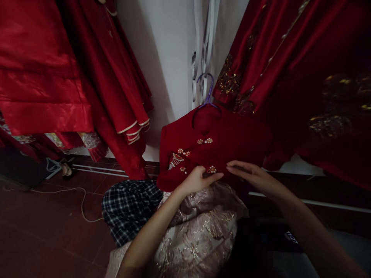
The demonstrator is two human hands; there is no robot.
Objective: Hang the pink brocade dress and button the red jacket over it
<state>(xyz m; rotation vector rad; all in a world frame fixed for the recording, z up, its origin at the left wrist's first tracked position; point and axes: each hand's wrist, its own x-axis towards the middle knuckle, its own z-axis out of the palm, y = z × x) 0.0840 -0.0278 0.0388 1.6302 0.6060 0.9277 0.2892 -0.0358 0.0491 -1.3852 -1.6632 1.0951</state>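
Observation:
A red sleeveless top (179, 135) hangs in front of me on a purple hanger (209, 94). Pearl-and-gold button ornaments (205, 141) run down its front, and a fan-shaped beaded ornament (175, 160) sits on the left side. My left hand (198, 180) is at the lower front, its thumb stretched out just below the lowest button ornament (212, 169). Its fingers look apart, partly turned from view. To the right, my right hand (255, 177) has its fingers stretched towards the top's front. Nothing shows in either hand. Shiny pink-and-gold patterned fabric (194, 243) lies below the top.
Red garments hang on the left (107, 69), and sequinned red ones (278, 50) on the right. White straps (204, 38) hold the hanger against the wall. Dark checked cloth (130, 210) covers a knee. A pale cable (84, 202) crosses the tiled floor.

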